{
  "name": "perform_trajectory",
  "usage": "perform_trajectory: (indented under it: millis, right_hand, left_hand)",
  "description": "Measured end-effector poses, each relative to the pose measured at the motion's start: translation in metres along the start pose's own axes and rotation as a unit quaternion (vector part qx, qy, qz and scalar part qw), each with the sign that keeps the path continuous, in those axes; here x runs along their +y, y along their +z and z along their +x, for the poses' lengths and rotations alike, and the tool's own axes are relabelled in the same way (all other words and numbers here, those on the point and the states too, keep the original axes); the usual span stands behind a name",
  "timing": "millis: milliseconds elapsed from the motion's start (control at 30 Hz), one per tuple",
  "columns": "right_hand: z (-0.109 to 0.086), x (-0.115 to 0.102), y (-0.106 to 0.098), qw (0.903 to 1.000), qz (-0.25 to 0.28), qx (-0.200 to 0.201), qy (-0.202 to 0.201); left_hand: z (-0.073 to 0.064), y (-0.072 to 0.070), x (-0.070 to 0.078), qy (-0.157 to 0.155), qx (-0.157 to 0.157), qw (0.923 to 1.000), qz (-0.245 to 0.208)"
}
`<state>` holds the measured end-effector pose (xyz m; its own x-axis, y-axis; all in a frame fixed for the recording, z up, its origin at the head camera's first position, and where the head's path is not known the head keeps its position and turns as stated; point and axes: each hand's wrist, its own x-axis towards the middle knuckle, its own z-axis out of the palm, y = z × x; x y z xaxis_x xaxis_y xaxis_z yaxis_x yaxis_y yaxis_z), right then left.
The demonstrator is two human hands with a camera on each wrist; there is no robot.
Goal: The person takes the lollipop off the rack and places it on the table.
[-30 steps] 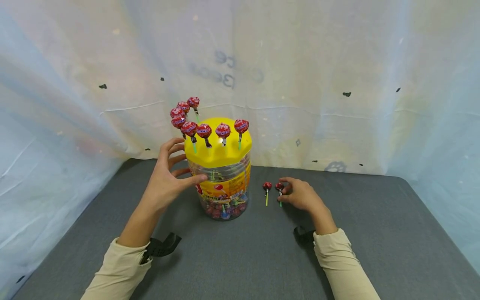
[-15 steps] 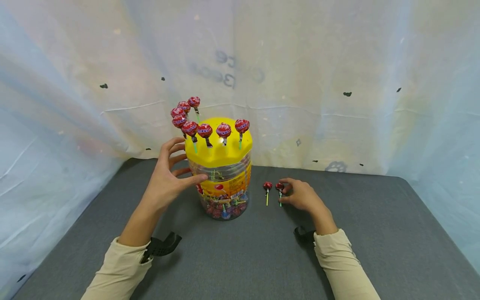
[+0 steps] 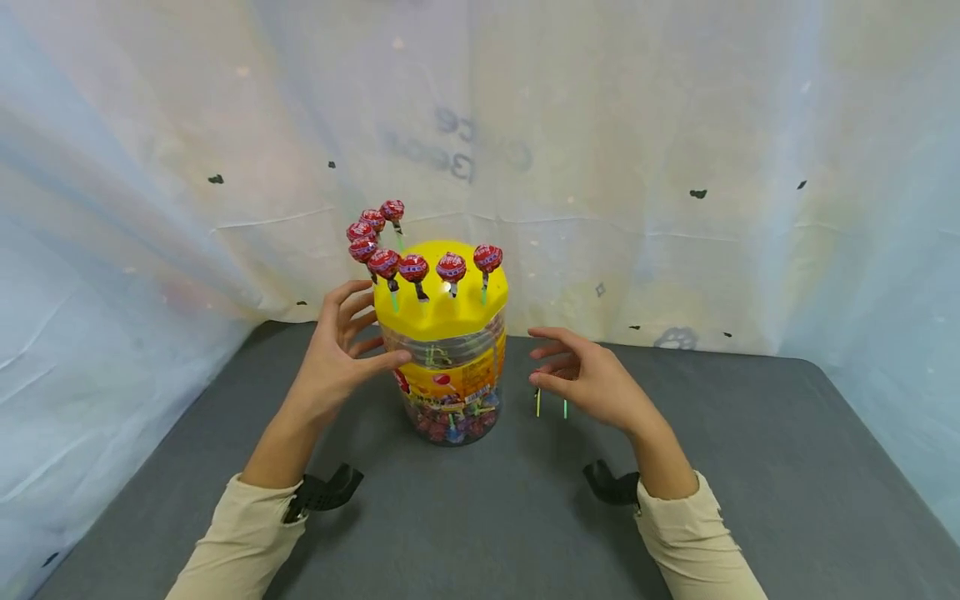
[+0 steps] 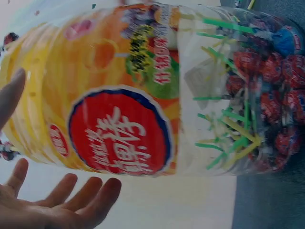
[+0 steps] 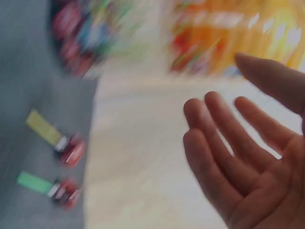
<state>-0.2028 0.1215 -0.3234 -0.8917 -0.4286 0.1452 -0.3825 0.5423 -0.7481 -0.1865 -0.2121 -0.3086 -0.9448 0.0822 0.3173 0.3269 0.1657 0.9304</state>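
A clear candy jar (image 3: 468,387) with a yellow lid (image 3: 435,321) stands upright on the table. Several red-wrapped lollipops (image 3: 452,267) stick up along the lid's left and front edge. My left hand (image 3: 322,371) spreads about the jar's left side, thumb in front; its fingers look apart from the wall in the left wrist view. To the right, my right hand (image 3: 600,383) hovers in the air with relaxed fingers, holding nothing. Two lollipops lie on the table, one with a yellow stick (image 5: 44,130), one green (image 5: 34,182); the hand hides their heads in the head view.
Loose red and blue lollipops (image 4: 271,69) fill the jar's bottom. The grey table (image 3: 480,533) extends around the jar. Behind it hangs a pale, translucent curtain (image 3: 600,167) with small dark spots. Black wrist straps (image 3: 322,493) sit at both cuffs.
My right hand has left the right-hand lollipop on the table and risen, moving slightly left with its fingers opened. The left hand stays by the jar. The view has shifted slightly.
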Motion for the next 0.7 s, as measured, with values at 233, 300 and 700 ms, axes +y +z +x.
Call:
perform_trajectory:
  millis: [233,300,700]
  right_hand:
    - [-0.011,-0.038,0.01,0.9987,0.028,-0.008,-0.042]
    - [-0.012,-0.042,0.013,0.9989,0.028,-0.006,-0.037]
    - [-0.009,-0.044,0.022,0.9988,0.021,0.006,-0.043]
  left_hand:
    - [0.003,-0.002,-0.008,-0.007,-0.022,0.9984,-0.052]
    - [0.003,-0.002,-0.008,-0.01,-0.024,0.9983,-0.052]
    - [0.0,-0.001,-0.001,-0.017,-0.011,0.9993,-0.031]
